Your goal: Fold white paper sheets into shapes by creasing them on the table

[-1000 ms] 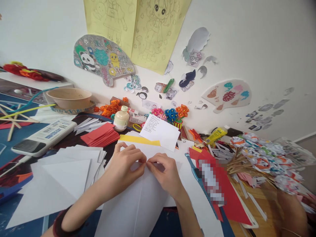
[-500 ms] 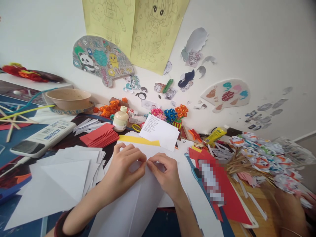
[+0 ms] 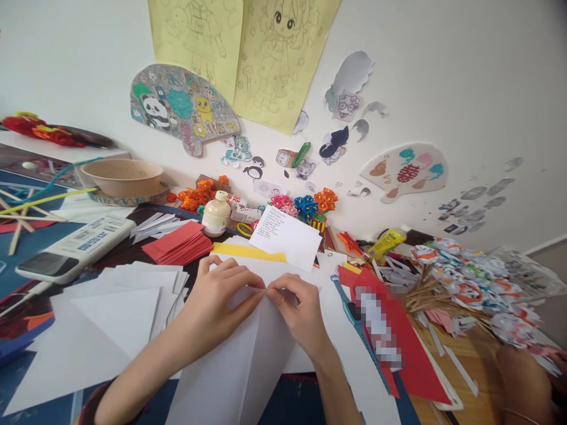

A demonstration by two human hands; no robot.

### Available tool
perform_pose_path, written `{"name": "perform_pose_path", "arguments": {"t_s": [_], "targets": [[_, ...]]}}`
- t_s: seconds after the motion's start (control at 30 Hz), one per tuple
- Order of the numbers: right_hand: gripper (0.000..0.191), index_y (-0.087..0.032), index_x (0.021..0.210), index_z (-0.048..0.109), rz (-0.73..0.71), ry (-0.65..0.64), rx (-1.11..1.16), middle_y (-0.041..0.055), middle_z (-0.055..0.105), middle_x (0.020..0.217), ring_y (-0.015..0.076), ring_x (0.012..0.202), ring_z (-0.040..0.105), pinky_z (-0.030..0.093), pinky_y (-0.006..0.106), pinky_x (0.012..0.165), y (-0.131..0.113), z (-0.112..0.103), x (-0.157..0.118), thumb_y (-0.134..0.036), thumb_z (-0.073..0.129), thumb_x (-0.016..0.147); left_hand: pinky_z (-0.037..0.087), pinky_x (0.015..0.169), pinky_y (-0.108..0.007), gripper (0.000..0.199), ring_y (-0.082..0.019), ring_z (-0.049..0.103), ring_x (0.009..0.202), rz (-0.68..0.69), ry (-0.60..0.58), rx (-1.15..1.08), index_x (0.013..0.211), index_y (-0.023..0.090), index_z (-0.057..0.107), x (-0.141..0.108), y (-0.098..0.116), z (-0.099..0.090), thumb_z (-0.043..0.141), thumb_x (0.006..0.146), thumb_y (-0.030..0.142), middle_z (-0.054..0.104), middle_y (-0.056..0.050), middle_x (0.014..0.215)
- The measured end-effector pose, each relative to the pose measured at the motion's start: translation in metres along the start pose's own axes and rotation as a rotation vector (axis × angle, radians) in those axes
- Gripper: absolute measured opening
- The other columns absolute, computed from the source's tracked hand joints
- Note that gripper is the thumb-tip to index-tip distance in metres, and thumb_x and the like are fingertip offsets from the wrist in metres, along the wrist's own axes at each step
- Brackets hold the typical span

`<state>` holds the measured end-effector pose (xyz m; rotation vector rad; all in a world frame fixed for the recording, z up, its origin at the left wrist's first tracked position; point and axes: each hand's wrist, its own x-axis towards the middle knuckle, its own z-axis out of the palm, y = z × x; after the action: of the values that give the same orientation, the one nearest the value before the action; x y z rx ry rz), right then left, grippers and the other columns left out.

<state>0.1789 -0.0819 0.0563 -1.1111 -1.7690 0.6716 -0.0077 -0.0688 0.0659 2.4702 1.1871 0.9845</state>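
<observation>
A sheet of white paper (image 3: 239,366) with a crease running down it lies in front of me, over the blue tabletop. At its far end, my left hand (image 3: 230,298) pinches the paper edge between thumb and fingers. My right hand (image 3: 299,310) pinches the same spot from the other side, so the fingertips of both hands nearly meet. Beyond the hands lie a yellow paper strip (image 3: 248,252) and a white card with handwriting (image 3: 286,236). Left of my left forearm is a pile of white sheets (image 3: 110,324), some folded.
Red paper slips (image 3: 179,243) and a glue bottle (image 3: 217,215) stand behind. At left are a white device (image 3: 75,245) and a beige bowl (image 3: 123,177). On the right lie a watch (image 3: 354,316), red paper (image 3: 420,360) and paper flowers (image 3: 469,283); another person's arm (image 3: 522,378) shows there.
My left fingers have straightened and slid slightly right, closer to my right fingertips. The paper's near left edge has shifted a little right.
</observation>
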Motion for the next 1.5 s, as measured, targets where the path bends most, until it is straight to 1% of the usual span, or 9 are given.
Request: {"name": "perform_pose_path", "arguments": {"t_s": [0.1,0.23,0.33,0.43,0.5,0.67,0.9,1.23,1.5], "targets": [[0.016,-0.021,0.08,0.066,0.002,-0.003,-0.01,0.0023,0.067,0.078,0.0177,0.076,0.057,0.044,0.031,0.072,0.0013,0.0003,-0.0005,-0.03,0.058,0.09,0.024,0.086,-0.041,0.013,-0.016,0.054,0.08,0.044,0.02,0.076,0.095,0.027,0.061,-0.0012,0.0005,0.0005,0.048,0.092,0.026,0.067,0.002,0.088],[0.015,-0.022,0.08,0.066,0.002,-0.016,-0.031,0.0016,0.067,0.079,0.0173,0.076,0.057,0.043,0.031,0.073,0.0018,0.0008,0.0001,-0.028,0.057,0.09,0.024,0.085,-0.043,0.013,-0.02,0.053,0.087,0.117,0.08,0.204,0.095,0.026,0.06,-0.0032,0.0009,-0.0002,0.047,0.093,0.023,0.066,0.0,0.098],[0.013,-0.022,0.08,0.065,-0.004,-0.024,-0.043,0.0002,0.067,0.079,0.0162,0.076,0.057,0.043,0.03,0.073,0.0009,0.0012,0.0009,-0.026,0.058,0.09,0.028,0.081,-0.041,0.012,-0.021,0.052,0.088,0.148,0.098,0.245,0.094,0.023,0.058,-0.0037,0.0018,-0.0007,0.047,0.092,0.021,0.064,-0.003,0.1],[0.014,-0.022,0.079,0.065,-0.007,-0.034,-0.048,-0.0002,0.067,0.078,0.016,0.075,0.057,0.042,0.03,0.074,0.0005,0.0014,0.0009,-0.026,0.058,0.09,0.032,0.069,-0.034,0.015,-0.019,0.049,0.076,0.147,0.016,0.157,0.086,0.02,0.056,-0.0039,0.0024,0.0002,0.043,0.093,0.021,0.06,-0.003,0.085],[0.014,-0.022,0.08,0.065,-0.01,-0.037,-0.049,0.0002,0.067,0.079,0.0163,0.075,0.057,0.042,0.031,0.074,0.0007,0.0015,0.0007,-0.025,0.058,0.09,0.033,0.064,-0.031,0.017,-0.018,0.047,0.073,0.114,-0.04,0.07,0.084,0.019,0.055,-0.0041,0.0023,0.001,0.041,0.094,0.021,0.056,-0.003,0.079],[0.013,-0.022,0.08,0.066,-0.013,-0.045,-0.059,0.0012,0.067,0.079,0.0173,0.076,0.058,0.043,0.032,0.074,0.0025,0.0025,0.001,-0.024,0.058,0.09,0.035,0.064,-0.03,0.017,-0.017,0.048,0.073,0.053,-0.092,-0.021,0.085,0.019,0.054,-0.0046,0.0019,0.0,0.04,0.094,0.022,0.055,-0.002,0.078],[0.012,-0.022,0.079,0.065,-0.028,-0.061,-0.089,0.0002,0.066,0.077,0.0168,0.074,0.057,0.042,0.033,0.075,0.0046,0.0033,0.0012,-0.02,0.058,0.089,0.036,0.064,-0.03,0.018,-0.017,0.05,0.074,0.048,-0.139,-0.037,0.086,0.019,0.054,-0.0046,0.0004,-0.0004,0.039,0.095,0.021,0.055,-0.002,0.078],[0.012,-0.022,0.08,0.066,-0.016,-0.096,-0.117,0.0,0.065,0.078,0.0163,0.075,0.057,0.042,0.032,0.077,0.0028,0.0033,-0.0001,-0.018,0.058,0.089,0.035,0.062,-0.03,0.019,-0.017,0.048,0.072,0.068,-0.145,-0.03,0.083,0.018,0.054,-0.0058,-0.0001,0.0018,0.038,0.094,0.018,0.053,-0.002,0.076],[0.014,-0.022,0.083,0.066,-0.018,-0.149,-0.105,0.0013,0.066,0.079,0.0169,0.076,0.059,0.046,0.032,0.076,0.0003,0.0015,-0.0004,-0.027,0.055,0.09,0.036,0.06,-0.027,0.017,-0.014,0.048,0.066,0.085,-0.101,-0.066,0.081,0.018,0.055,-0.0076,-0.0003,0.0068,0.042,0.088,0.011,0.052,-0.001,0.073]]}}
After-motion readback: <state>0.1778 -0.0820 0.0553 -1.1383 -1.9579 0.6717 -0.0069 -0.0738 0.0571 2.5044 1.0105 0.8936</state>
